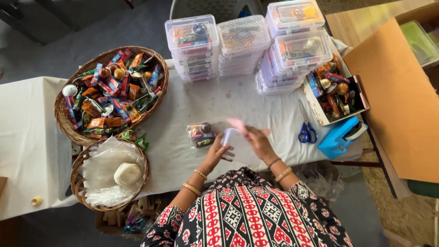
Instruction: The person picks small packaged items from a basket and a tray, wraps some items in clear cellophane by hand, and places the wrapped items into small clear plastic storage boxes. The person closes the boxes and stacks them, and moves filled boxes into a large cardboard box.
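Both wrists bent inward, the left hand [216, 153] and right hand [257, 139] seemingly pinch a blurred small clear plastic bag [228, 136] beside a filled candy packet [201, 135].

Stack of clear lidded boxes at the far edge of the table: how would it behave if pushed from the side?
The stack of clear boxes would probably tip or shear: it stands tall on a narrow base. The smooth plastic may slide easily on the white tablecloth.

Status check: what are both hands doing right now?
Left hand and right hand together on a small clear wrapper. Filled packet beside left hand. Nothing between them.
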